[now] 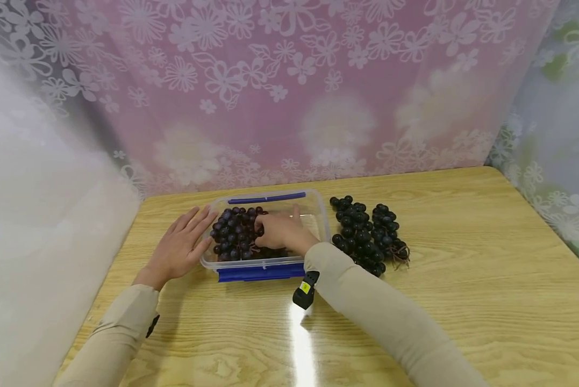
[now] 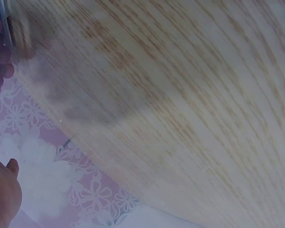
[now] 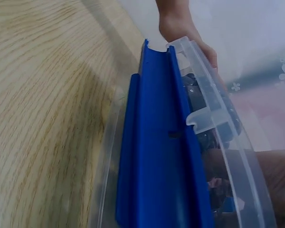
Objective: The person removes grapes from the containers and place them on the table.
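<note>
“White sheeting (image 1: 33, 188) rises along the left side of the scene. What comes first on the bench (image 1: 487, 252)?”

“A person's left hand (image 1: 178, 250), coming out of a beige sleeve (image 1: 117, 322). Its fingers are stretched out straight, with the thumb apart from them, and the fingertips lie at the left rim of a clear plastic container (image 1: 241, 263).”

“Which parts of that container are blue?”

“Two latches: a near latch (image 1: 260, 274) running along the near side, which the right wrist camera sees from close by, and a far latch (image 1: 267, 198) on the far side.”

“And inside?”

“Dark grapes (image 1: 231, 234), heaped in the left part. Right of them is the right hand (image 1: 285, 232), reaching in over the near right corner, its fingertips among the fruit.”

“Is it clamped on them?”

“I cannot tell; the fingertips are partly hidden there. A black device (image 1: 305, 293) with a yellow label hangs below that wrist.”

“What lies further right?”

“More bunches of black grapes (image 1: 359, 231), on the bench just beside the container. Brown stems (image 1: 400, 257) stick out at their near right end.”

“And behind everything?”

“A pink curtain (image 1: 270, 123) with white flowers, spanning the far side.”
</note>
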### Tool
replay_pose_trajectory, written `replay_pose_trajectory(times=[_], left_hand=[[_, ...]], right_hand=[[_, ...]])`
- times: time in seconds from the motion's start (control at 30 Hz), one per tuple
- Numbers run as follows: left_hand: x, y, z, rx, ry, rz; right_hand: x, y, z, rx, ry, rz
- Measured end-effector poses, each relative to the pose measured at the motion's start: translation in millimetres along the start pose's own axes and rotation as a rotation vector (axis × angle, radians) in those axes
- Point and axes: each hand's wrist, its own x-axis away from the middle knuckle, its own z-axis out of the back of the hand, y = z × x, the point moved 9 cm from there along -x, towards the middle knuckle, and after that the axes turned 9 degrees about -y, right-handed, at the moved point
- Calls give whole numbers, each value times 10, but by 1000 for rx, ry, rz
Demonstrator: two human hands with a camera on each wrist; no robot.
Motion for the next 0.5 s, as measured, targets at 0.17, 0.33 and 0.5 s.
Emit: replay_pose_trajectory(times=[0.17,0.33,0.5], left_hand=[[2,-14,-17,-1,-1,5],[3,-10,-16,6,8,-2],[2,-9,-12,8,15,-6]], right_hand=[[-3,-12,3,33,45,4],[-17,-2,3,34,96,10],[-16,15,-3,40,107,17]])
